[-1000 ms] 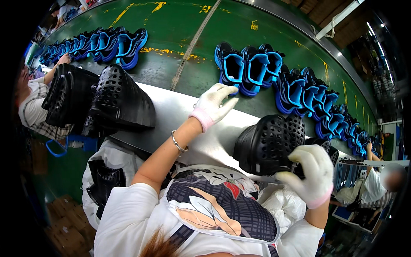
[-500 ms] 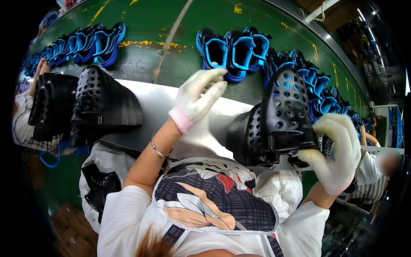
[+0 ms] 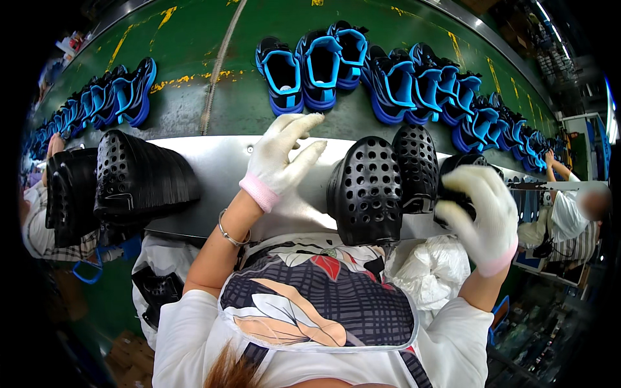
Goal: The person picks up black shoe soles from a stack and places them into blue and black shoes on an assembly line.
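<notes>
My left hand [image 3: 283,154], in a white knit glove with a pink cuff, hovers over the metal ledge. Its fingers and thumb are apart and hold nothing. To its right stand black foot-shaped plastic shoe inserts with round holes: a front stack [image 3: 369,187] and another insert [image 3: 416,165] just behind and to the right. My right hand [image 3: 479,210], gloved alike, is at a third black stack [image 3: 462,165] farther right. Its fingers and thumb are spread beside that stack and partly cover it; contact is hard to make out.
Blue-and-black shoes [image 3: 321,68] stand in rows on the green conveyor belt [image 3: 194,45] beyond the metal ledge [image 3: 259,216]. More stacked black inserts [image 3: 139,174] sit at the left. White plastic bags [image 3: 433,265] hang below the ledge. Other people work at both sides.
The insert that stood raised by my right hand has come down among the stacks, and that hand's grasp has loosened. My left hand remains spread. The view has shifted to the right.
</notes>
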`<action>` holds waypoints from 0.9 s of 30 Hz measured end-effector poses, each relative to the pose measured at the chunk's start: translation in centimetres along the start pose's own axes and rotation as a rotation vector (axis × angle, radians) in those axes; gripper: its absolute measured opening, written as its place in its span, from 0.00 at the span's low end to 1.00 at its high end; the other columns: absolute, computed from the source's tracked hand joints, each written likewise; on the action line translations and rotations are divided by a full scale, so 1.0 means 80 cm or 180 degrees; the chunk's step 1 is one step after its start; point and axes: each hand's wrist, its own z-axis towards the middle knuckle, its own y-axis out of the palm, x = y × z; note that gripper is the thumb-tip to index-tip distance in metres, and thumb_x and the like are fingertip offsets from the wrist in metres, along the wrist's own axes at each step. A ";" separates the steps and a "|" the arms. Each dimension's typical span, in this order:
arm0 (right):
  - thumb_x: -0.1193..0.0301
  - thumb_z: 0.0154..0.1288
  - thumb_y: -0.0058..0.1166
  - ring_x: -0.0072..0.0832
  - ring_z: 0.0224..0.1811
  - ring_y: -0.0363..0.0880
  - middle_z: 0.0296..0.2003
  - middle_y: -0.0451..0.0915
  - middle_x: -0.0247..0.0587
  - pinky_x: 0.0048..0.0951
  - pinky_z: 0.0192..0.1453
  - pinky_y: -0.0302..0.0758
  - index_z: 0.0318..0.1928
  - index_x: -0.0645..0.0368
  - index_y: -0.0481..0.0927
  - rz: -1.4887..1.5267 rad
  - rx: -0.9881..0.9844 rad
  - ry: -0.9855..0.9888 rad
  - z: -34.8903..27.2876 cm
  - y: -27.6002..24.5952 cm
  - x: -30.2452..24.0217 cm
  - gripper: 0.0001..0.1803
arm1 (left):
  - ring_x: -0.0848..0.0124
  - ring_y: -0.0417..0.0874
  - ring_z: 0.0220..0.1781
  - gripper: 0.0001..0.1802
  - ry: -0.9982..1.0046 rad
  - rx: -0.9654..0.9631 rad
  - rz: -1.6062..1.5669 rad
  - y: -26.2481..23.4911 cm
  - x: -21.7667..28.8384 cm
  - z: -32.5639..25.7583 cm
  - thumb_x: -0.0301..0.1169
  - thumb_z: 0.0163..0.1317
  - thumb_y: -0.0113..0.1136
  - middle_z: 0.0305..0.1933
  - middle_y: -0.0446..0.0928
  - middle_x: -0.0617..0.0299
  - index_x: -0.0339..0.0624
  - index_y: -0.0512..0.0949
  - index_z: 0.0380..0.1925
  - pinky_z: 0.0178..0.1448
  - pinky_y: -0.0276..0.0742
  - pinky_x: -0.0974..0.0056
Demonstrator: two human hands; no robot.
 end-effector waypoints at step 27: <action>0.77 0.44 0.68 0.38 0.38 0.81 0.39 0.80 0.44 0.34 0.43 0.79 0.42 0.62 0.79 0.0483 0.0729 -0.0693 0.080 -0.005 -0.016 0.20 | 0.64 0.78 0.63 0.43 -0.0499 -0.0650 -0.2890 -0.018 0.052 0.033 0.58 0.74 0.51 0.68 0.72 0.49 0.38 0.57 0.76 0.67 0.75 0.57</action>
